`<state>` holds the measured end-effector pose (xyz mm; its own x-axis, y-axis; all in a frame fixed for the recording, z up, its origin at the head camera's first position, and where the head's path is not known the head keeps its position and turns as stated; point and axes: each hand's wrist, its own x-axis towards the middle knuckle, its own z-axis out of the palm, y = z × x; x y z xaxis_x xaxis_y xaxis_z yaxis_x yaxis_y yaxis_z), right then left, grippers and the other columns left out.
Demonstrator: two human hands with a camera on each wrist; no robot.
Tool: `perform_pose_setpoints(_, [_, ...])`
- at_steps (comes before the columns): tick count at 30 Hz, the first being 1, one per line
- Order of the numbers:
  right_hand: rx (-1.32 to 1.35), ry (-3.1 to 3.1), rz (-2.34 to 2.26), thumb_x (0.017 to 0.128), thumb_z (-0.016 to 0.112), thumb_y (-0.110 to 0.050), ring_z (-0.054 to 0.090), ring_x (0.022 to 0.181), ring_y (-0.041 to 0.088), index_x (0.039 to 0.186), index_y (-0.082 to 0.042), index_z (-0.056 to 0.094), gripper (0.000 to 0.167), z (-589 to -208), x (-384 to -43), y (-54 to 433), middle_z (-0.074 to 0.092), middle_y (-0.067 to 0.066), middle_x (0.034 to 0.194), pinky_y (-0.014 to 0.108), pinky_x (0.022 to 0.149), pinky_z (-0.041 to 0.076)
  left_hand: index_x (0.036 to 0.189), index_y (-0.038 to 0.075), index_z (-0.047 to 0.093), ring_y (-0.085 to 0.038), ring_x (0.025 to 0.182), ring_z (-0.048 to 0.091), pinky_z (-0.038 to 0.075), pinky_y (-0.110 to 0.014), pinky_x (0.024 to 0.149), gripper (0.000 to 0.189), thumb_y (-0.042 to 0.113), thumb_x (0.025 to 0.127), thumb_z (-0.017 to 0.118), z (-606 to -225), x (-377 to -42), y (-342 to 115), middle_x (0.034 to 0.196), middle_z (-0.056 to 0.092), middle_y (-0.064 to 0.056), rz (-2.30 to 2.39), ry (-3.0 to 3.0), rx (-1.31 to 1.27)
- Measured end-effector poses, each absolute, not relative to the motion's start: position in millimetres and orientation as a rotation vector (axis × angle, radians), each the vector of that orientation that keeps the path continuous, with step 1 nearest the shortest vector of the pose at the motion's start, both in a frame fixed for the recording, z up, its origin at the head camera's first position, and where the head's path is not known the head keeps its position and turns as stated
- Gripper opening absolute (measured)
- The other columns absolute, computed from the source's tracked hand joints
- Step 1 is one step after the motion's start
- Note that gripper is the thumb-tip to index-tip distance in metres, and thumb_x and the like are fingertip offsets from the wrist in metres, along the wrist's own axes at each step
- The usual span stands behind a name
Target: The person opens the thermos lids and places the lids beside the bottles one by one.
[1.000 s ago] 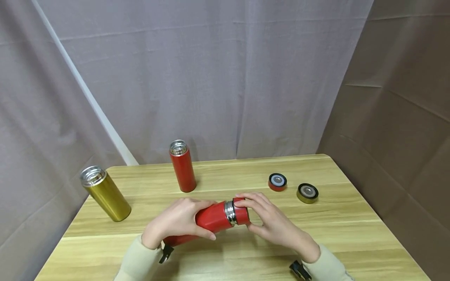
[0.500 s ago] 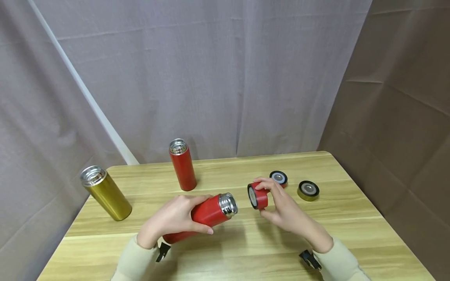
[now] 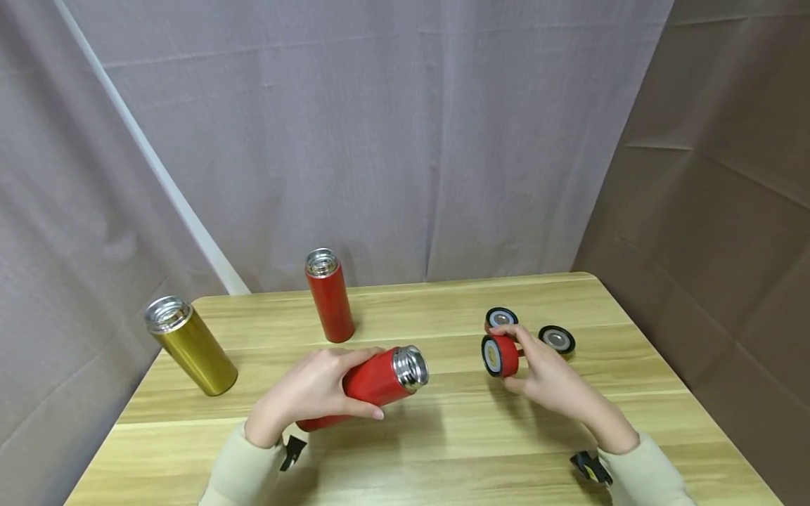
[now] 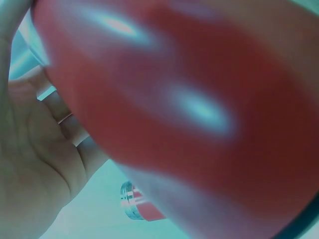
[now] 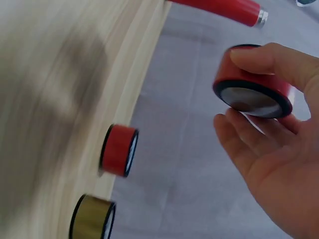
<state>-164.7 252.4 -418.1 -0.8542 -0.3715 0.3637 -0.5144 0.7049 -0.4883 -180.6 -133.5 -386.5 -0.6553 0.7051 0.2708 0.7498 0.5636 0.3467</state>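
Note:
My left hand (image 3: 313,393) grips a red thermos bottle (image 3: 376,383), which is tilted with its bare steel mouth (image 3: 410,368) facing right. In the left wrist view the bottle's red body (image 4: 164,99) fills most of the picture. To the right, my right hand (image 3: 550,372) pinches a red lid (image 3: 501,355) between thumb and fingers, its inner side turned left. The right wrist view shows this lid (image 5: 251,82) held above the table, apart from the bottle. Just behind it lies another red lid (image 3: 502,318), inner side up.
A gold lid (image 3: 557,339) lies inner side up at the right. One uncapped red bottle (image 3: 331,302) stands upright at the back, and an uncapped gold bottle (image 3: 196,351) stands at the left. A grey curtain (image 3: 354,140) hangs behind the wooden table (image 3: 430,450).
The red lid has come off the bottle's mouth and moved right in my right hand, close to the lids on the table. My left hand and the bottle have hardly moved.

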Motion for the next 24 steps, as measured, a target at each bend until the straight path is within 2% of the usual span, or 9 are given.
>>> perform_pose_setpoints(4, [0.664,-2.751,0.882,0.069,0.088,0.001,0.064,0.103,0.026,0.132,-0.012,0.05,0.076,-424.0,-164.7,263.8,0.065,0.006,0.116,0.049,0.086,0.051,0.14,0.028,0.059,0.0,0.09,0.061,0.052,-0.028,0.077,0.079,0.063,0.073,0.081,-386.6,-180.4,-134.0,0.115,0.067,0.014,-0.668,-2.675,-1.253])
perform_pose_setpoints(11, [0.63,-2.878,0.981,0.072,0.089,-0.005,0.065,0.106,0.029,0.133,-0.007,0.049,0.074,-434.2,-167.2,278.6,0.062,0.012,0.121,0.049,0.086,0.053,0.139,0.027,0.059,-0.001,0.087,0.061,0.052,-0.028,0.074,0.081,0.07,0.073,0.076,-384.6,-179.0,-134.8,0.111,0.067,0.014,-0.637,-2.686,-1.225])
perform_pose_setpoints(16, [0.618,-2.897,1.07,0.073,0.089,-0.008,0.066,0.106,0.032,0.135,-0.007,0.047,0.075,-441.3,-170.9,285.8,0.063,0.014,0.121,0.049,0.086,0.053,0.14,0.027,0.058,-0.001,0.087,0.061,0.052,-0.028,0.075,0.081,0.069,0.074,0.077,-383.9,-178.8,-134.6,0.111,0.067,0.015,-0.65,-2.694,-1.218])
perform_pose_setpoints(20, [0.618,-2.9,1.049,0.074,0.09,-0.011,0.067,0.102,0.027,0.135,-0.006,0.046,0.076,-444.5,-174.8,289.5,0.065,0.01,0.116,0.047,0.084,0.053,0.14,0.028,0.058,-0.001,0.086,0.06,0.052,-0.028,0.074,0.081,0.071,0.073,0.076,-384.1,-178.9,-134.5,0.11,0.067,0.014,-0.649,-2.696,-1.206])
perform_pose_setpoints(24, [0.612,-2.923,1.065,0.075,0.089,-0.013,0.065,0.088,0.017,0.137,-0.003,0.044,0.077,-446.7,-178.5,290.8,0.066,0.005,0.106,0.038,0.075,0.052,0.141,0.028,0.058,-0.002,0.085,0.06,0.051,-0.028,0.073,0.083,0.073,0.073,0.074,-384.4,-179.3,-134.4,0.108,0.067,0.013,-0.636,-2.702,-1.185])
